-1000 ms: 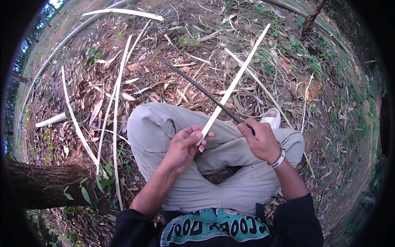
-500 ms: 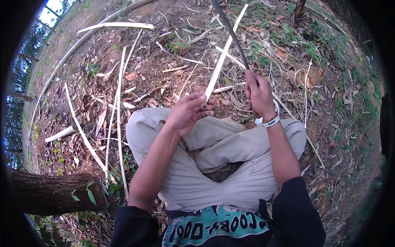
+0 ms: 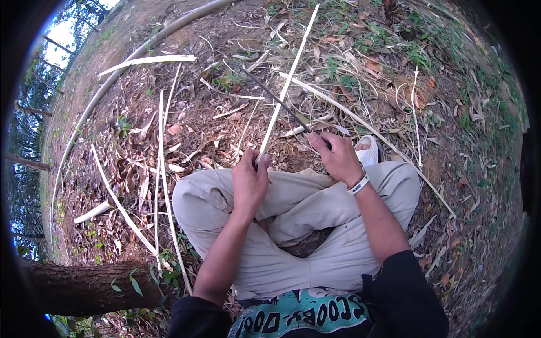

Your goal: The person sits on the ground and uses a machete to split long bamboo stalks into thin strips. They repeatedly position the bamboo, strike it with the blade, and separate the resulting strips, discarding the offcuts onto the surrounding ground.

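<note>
Pale yellow, a long strip [image 3: 296, 63] runs from the centre of the frame to its top edge, leaning right, its lower end pinched between the thumb and fingers of a seated person's left hand [image 3: 249, 183]. The right hand [image 3: 338, 156], just right of centre and farther from the strip, grips a dark blade [image 3: 294, 116] that slants toward the upper left, crossing the strip's long axis; whether the two touch is unclear.

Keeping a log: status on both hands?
Left hand: holding long, pale, flat strip. Right hand: holding dark, slender blade. Strip, blade cross in view; contact unclear.
</note>
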`<state>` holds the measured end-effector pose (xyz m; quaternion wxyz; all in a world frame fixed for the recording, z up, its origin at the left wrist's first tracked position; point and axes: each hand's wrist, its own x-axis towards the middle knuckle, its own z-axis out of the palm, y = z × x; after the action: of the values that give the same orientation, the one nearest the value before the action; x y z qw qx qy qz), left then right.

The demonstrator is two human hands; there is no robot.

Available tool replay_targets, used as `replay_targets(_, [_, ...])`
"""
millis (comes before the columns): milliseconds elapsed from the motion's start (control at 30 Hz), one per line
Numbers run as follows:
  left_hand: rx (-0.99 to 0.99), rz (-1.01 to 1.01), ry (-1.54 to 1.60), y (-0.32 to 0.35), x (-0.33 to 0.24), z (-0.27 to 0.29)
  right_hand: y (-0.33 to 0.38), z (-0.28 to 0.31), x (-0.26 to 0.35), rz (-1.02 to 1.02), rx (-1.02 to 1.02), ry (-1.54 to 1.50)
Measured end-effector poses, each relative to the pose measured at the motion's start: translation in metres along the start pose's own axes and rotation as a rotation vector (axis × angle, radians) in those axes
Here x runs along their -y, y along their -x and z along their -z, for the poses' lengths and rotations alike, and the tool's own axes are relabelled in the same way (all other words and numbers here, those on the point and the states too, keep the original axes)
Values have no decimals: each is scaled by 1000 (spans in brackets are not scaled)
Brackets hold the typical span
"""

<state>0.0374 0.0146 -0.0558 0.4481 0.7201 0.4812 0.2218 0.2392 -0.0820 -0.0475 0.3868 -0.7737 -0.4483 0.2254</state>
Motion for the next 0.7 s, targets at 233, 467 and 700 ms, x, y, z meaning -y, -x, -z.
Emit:
replay_targets(233, [299,217,719,-7,1,22,9,-11,11,74,90,34])
replay_targets(467, [444,223,746,-2,4,31,25,-20,25,235,208,210])
replay_targets(700, [387,226,750,6,12,25,25,-17,22,252,257,325])
